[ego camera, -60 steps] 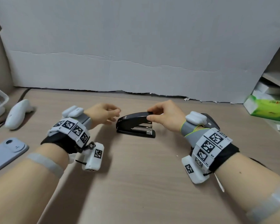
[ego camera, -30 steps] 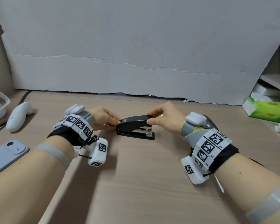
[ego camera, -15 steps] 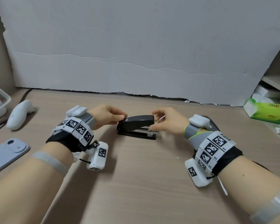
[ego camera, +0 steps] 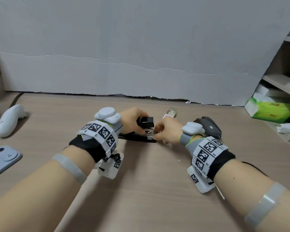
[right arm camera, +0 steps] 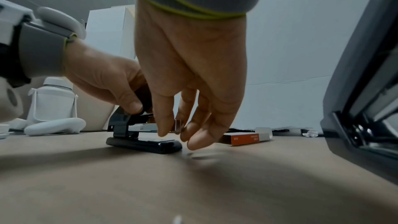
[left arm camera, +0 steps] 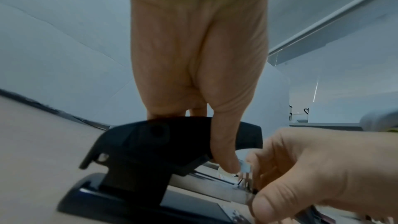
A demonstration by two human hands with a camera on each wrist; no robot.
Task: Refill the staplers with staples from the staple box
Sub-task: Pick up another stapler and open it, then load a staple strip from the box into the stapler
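Note:
A black stapler (ego camera: 137, 137) lies on the wooden desk with its lid (ego camera: 145, 122) swung up. My left hand (ego camera: 138, 127) grips that lid, thumb on its side (left arm camera: 224, 142). At the front of the open magazine (right arm camera: 146, 126), my right hand (ego camera: 155, 133) pinches a short silvery staple strip (right arm camera: 178, 126) between thumb and fingers. The orange and white staple box (ego camera: 170, 114) lies open just behind the hands (right arm camera: 243, 138). A second, dark grey stapler (ego camera: 208, 128) sits to the right, beside my right wrist (right arm camera: 366, 74).
A white controller (ego camera: 8, 120) and a phone (ego camera: 2, 158) lie at the left. A green tissue pack (ego camera: 271, 110) sits by the shelf at the right. A grey cardboard wall (ego camera: 141, 56) closes off the back. A white bottle (right arm camera: 53, 101) stands far left.
The stapler's lid, down half a second ago, now stands raised in my left hand. My right hand has come to the magazine's front holding a staple strip, uncovering the box and second stapler.

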